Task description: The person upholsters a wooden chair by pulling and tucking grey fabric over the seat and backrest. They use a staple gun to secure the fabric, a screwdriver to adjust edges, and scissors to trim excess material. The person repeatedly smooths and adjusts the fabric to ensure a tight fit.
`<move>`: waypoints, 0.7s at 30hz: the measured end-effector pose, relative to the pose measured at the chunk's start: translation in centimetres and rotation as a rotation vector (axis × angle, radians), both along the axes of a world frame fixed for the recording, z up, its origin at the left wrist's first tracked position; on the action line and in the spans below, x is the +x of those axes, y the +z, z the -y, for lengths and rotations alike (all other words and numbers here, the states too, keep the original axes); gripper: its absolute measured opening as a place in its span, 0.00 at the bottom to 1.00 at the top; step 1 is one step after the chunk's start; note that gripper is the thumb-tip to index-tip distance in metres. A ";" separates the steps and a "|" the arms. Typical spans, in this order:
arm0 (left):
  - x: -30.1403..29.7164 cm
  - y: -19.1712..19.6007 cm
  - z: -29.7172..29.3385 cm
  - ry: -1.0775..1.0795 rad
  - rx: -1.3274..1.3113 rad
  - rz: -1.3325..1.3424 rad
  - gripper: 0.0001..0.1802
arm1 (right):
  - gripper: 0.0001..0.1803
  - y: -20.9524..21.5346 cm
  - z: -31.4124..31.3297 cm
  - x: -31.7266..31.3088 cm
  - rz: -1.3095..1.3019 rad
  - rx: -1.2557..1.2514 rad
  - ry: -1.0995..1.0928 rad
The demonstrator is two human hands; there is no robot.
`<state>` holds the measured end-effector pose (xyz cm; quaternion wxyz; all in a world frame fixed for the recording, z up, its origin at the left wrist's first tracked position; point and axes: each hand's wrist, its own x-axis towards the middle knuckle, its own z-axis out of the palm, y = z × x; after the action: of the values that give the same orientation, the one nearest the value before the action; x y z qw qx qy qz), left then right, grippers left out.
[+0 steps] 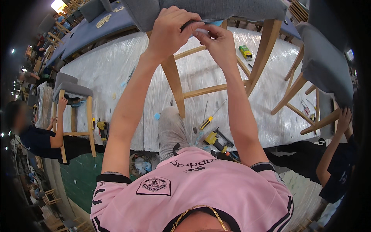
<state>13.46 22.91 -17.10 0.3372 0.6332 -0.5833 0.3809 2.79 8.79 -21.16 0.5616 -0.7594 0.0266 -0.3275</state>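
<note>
Two bare hands meet at the lower edge of a grey upholstered chair (243, 11), which appears to stand on its wooden legs at the far middle of a surface covered in clear plastic film (150, 94). The left hand (170, 31) is partly closed, its fingers curled at the edge of the seat beside a dark strip (188, 24); whether it grips that strip cannot be told. The right hand (218, 41) has thumb and forefinger brought together on a small pale piece (201, 31), the other fingers loosely bent.

The pale piece looks thin, light and easily bent, so a fingertip pinch near one end would probably suit it. The chair is likely bulky rather than fragile: its padding should give under pressure, while the wooden right leg (267, 52) looks stiff and would make a firmer hold than the fabric.

Nearer the person lie a yellow-handled screwdriver (206, 123) and a yellow-and-black nail gun (217, 141); a small yellow-green box (245, 52) rests farther right. Co-workers at left and right each have a hand on another grey chair.
</note>
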 end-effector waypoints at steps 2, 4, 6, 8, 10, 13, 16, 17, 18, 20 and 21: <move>0.5 0.4 -0.2 -0.033 0.021 -0.034 0.06 | 0.13 0.1 -0.2 0.7 -0.035 0.032 -0.037; 0.3 0.7 -0.3 -0.054 0.040 -0.036 0.06 | 0.17 -0.7 0.3 1.9 0.008 0.125 -0.063; 0.0 0.9 -0.4 -0.057 0.080 -0.041 0.06 | 0.18 -1.0 0.7 2.8 0.030 0.131 -0.098; -0.3 1.1 -0.5 -0.048 0.142 -0.047 0.06 | 0.17 -0.7 1.2 3.2 0.030 0.051 -0.150; -0.3 0.8 -0.2 -0.056 0.115 -0.006 0.05 | 0.17 -1.0 1.8 3.1 0.007 -0.006 -0.197; 0.0 0.0 0.4 -0.018 0.033 0.104 0.03 | 0.21 -1.1 2.5 1.5 0.002 -0.121 -0.200; 1.4 -0.8 -0.1 0.065 0.001 0.217 0.04 | 0.24 -2.7 3.2 -3.9 -0.062 0.156 -0.047; 1.3 -1.0 -0.2 0.053 0.007 0.200 0.04 | 0.18 -4.1 3.8 -6.3 0.017 0.291 -0.102; 1.4 -0.9 0.1 0.041 0.001 0.195 0.05 | 0.12 -7.7 5.2 -8.5 0.055 0.343 -0.270; 2.1 -0.9 -0.3 0.046 -0.001 0.184 0.06 | 0.13 -16.1 7.3 -12.3 -0.018 0.613 -0.467; 2.3 -0.9 -0.7 0.056 0.001 0.174 0.06 | 0.14 -21.7 7.5 -13.7 -0.153 0.556 -0.605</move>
<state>15.80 23.62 -18.01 0.2743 0.6137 -0.5928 0.4435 -10.87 1.28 -42.83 0.6203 -0.5588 0.3774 -0.4007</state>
